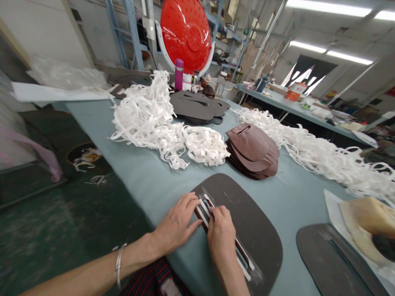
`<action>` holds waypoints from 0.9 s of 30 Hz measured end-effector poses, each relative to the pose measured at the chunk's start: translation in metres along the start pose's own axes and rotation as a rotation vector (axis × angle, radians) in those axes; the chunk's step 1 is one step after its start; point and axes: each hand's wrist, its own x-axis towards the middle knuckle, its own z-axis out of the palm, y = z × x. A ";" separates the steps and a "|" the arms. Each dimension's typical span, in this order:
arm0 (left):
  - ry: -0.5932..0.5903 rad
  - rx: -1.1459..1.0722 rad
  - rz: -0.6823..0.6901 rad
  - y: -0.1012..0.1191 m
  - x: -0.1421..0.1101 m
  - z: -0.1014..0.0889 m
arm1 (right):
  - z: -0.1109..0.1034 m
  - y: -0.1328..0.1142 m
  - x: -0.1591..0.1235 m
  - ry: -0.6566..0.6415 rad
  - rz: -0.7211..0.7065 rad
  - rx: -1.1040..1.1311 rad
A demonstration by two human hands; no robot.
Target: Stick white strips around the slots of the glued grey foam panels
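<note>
A dark grey rounded panel [254, 230] lies flat on the table in front of me, with a long narrow slot through it. White strips [244, 268] run along both sides of the slot, beside reddish-brown edging. My left hand [179, 222] rests on the panel's left side, fingers stretched toward the slot's upper end. Over the middle of the slot is my right hand [221, 232], its fingers curled and pressed onto a white strip. That hand hides part of the slot. A silvery bangle [119, 263] circles my left wrist.
Piles of white tape [145, 115] lie ahead, and another tape heap [317, 152] stretches along the right. Stacked brown pieces [254, 150] stand beyond the panel, grey pieces [197, 107] farther back. Another slotted panel [327, 255] lies at right, near a yellowish block [370, 213]. The table [129, 164] ends at left.
</note>
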 end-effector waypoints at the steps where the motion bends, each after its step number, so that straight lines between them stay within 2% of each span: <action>1: -0.010 0.010 0.018 0.001 0.001 -0.001 | 0.003 -0.006 0.005 -0.012 -0.002 0.013; 4: -0.062 0.065 0.101 0.002 0.004 -0.004 | 0.008 -0.017 0.009 -0.019 -0.048 -0.050; 8: -0.089 0.166 0.158 0.002 0.005 -0.002 | 0.004 -0.017 -0.008 0.016 -0.164 -0.242; 12: -0.073 0.239 0.174 0.002 0.003 0.001 | -0.014 0.005 -0.045 0.059 -0.241 -0.341; 16: -0.086 0.264 0.186 0.002 0.003 0.001 | -0.039 0.038 -0.095 0.092 -0.302 -0.325; 19: -0.090 0.269 0.198 0.003 0.003 0.001 | -0.059 0.052 -0.125 0.067 -0.283 -0.275; 22: -0.094 0.264 0.203 0.002 0.002 0.003 | -0.074 0.052 -0.138 -0.018 -0.218 -0.175; 24: -0.091 0.255 0.209 0.001 0.003 0.005 | -0.078 0.050 -0.140 -0.040 -0.129 -0.085; 27: -0.082 0.241 0.223 0.000 0.004 0.007 | -0.075 0.051 -0.142 0.003 -0.026 0.009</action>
